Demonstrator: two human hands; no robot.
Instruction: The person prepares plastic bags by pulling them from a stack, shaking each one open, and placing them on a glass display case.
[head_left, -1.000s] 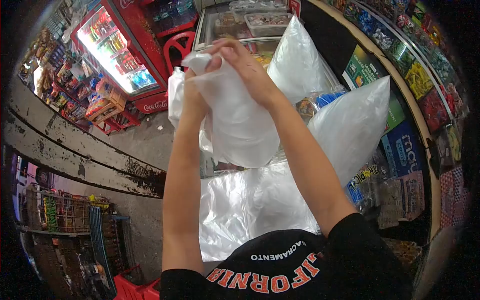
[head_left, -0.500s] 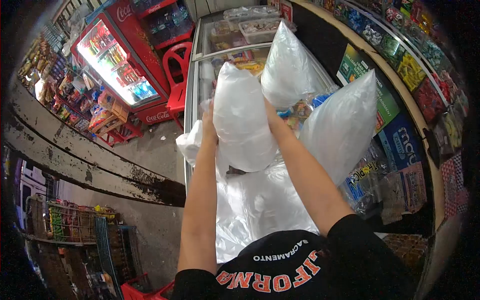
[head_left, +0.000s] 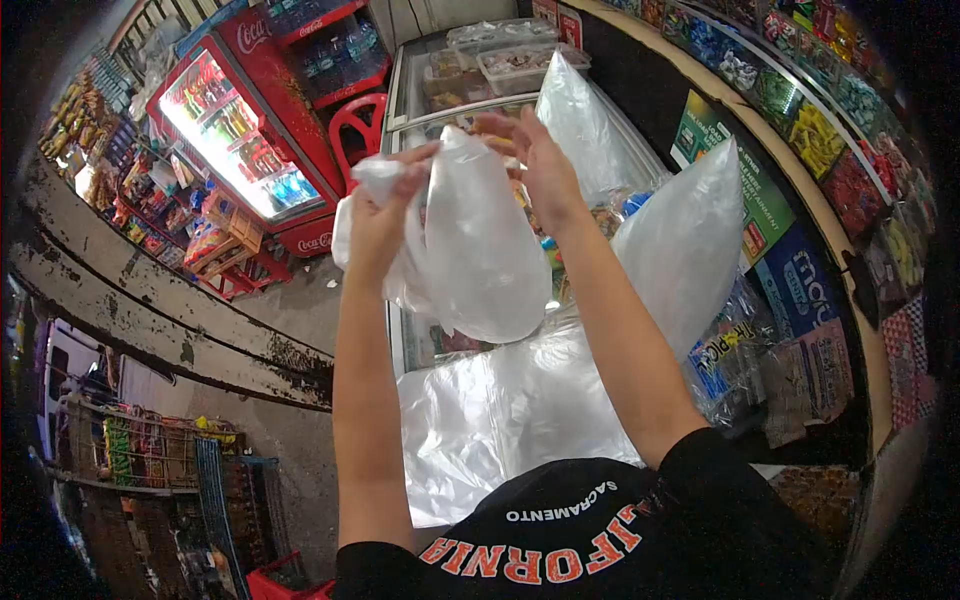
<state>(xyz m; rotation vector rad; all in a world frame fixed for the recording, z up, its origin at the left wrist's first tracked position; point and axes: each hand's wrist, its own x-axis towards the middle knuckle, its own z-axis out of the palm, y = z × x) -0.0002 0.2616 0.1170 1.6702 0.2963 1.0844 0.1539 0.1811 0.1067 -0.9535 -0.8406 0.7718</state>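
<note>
A puffed-up, whitish plastic bag (head_left: 480, 250) stands above the glass-topped freezer, its narrow tip upward. My left hand (head_left: 385, 205) is closed on a bunched piece of white plastic at the bag's left. At the bag's upper right, my right hand (head_left: 545, 170) is raised with its fingers apart, holding nothing. Two more puffed, pointed bags are to the right: one farther back (head_left: 580, 125), one nearer (head_left: 685, 245). Flat, shiny plastic sheeting (head_left: 510, 400) lies in front of my body.
Plastic tubs (head_left: 520, 65) sit at the freezer's far end. A red chair (head_left: 358, 130) and a lit drinks fridge (head_left: 240, 130) stand to the left. Hanging packets (head_left: 820, 135) line the right side, above posters (head_left: 735, 185) on a dark panel.
Both hands have moved up from the bag's sides. My left hand now grips bunched plastic, and my right hand has come off the bag. The flat sheeting shows more at the left.
</note>
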